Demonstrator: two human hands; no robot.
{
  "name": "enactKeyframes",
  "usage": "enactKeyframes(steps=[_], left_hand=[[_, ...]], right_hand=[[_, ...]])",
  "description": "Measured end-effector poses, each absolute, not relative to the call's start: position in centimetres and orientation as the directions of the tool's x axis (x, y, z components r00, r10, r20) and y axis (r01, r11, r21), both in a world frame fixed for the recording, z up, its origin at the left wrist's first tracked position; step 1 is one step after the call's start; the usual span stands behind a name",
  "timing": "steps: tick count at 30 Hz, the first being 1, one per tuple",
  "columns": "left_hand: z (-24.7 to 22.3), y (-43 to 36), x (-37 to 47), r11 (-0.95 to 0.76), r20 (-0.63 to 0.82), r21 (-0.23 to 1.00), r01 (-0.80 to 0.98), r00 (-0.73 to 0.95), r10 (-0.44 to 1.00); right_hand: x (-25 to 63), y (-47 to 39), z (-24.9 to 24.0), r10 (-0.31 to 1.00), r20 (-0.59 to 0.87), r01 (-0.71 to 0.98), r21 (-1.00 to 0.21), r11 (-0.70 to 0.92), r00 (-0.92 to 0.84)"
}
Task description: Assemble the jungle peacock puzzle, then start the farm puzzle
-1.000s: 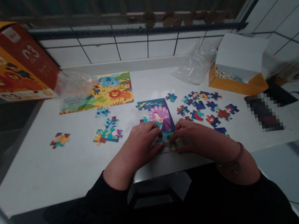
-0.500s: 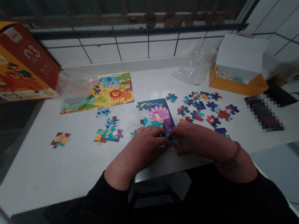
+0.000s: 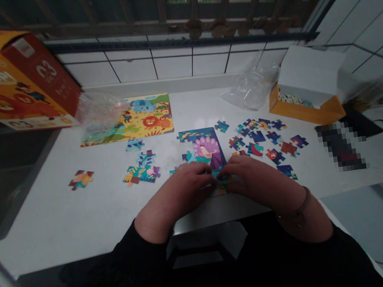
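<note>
A partly joined jigsaw puzzle (image 3: pixel 207 147) with a pink-and-purple peacock lies on the counter in front of me. At its near end, my left hand (image 3: pixel 193 180) is closed, thumb and fingertips on a teal puzzle piece (image 3: pixel 221 180). From the other side my right hand (image 3: pixel 248 174) closes on the same spot, its fingertips close to the left ones. My fingers cover much of this piece and the puzzle's lower part. Loose puzzle pieces (image 3: pixel 255 136) lie spread to the right, and a joined cluster of pieces (image 3: pixel 144 168) is on the left.
A printed picture sheet (image 3: pixel 151 116) lies behind, partly under clear plastic. The large orange box (image 3: pixel 43 79) stands back left beside the sink (image 3: pixel 9 175). Back right are a plastic bag (image 3: pixel 250 91), an open small box (image 3: pixel 307 109) and a pixelated dark object (image 3: pixel 341 147).
The whole view has shifted slightly, so the counter items appear a little lower and to the right. Both hands keep the same place on the puzzle, with barely any finger movement.
</note>
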State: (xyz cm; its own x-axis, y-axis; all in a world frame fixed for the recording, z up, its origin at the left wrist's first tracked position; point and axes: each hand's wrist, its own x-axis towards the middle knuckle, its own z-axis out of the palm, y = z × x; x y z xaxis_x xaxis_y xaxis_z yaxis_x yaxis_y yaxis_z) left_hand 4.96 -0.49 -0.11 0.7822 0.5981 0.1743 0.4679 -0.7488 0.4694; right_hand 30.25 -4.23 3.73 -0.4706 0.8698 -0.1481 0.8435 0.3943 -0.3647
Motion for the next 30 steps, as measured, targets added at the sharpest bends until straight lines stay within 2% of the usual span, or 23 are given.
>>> enactKeyframes(steps=[3,6,9,14,16,20,23,30], left_hand=[[1.0,0.5,2.7,-0.689,0.216,0.468,0.553,0.684,0.696],[2.2,1.5,-0.8,-0.556,0.281,0.379,0.739,0.481,0.830],[3.0,2.2,-4.1,-0.411,0.292,0.303,0.860,0.327,0.899],[3.3,2.3,-6.2,-0.259,0.300,0.351,0.900,0.154,0.941],[3.1,2.2,-5.7,-0.303,0.293,0.379,0.874,0.197,0.935],[2.2,1.6,-3.0,-0.485,0.230,0.408,0.774,0.427,0.875],[1.6,0.8,-0.2,-0.554,0.161,0.352,0.754,0.534,0.830],[0.5,-0.2,3.4,-0.588,0.085,0.284,0.757,0.591,0.802]], right_hand=[[29.5,-4.3,3.9,0.864,-0.136,0.829,-0.386,0.404,-0.485],[29.1,-4.3,3.6,0.872,-0.147,0.830,-0.412,0.375,-0.467],[29.2,-4.1,3.2,0.874,-0.140,0.822,-0.436,0.367,-0.465],[29.3,-4.1,3.1,0.879,-0.161,0.832,-0.436,0.344,-0.448],[29.3,-4.2,3.1,0.879,-0.173,0.839,-0.425,0.341,-0.445],[29.0,-4.5,3.5,0.878,-0.189,0.852,-0.398,0.341,-0.440],[28.9,-4.7,3.9,0.881,-0.196,0.860,-0.387,0.333,-0.430],[29.1,-4.8,4.1,0.883,-0.195,0.869,-0.359,0.340,-0.426]])
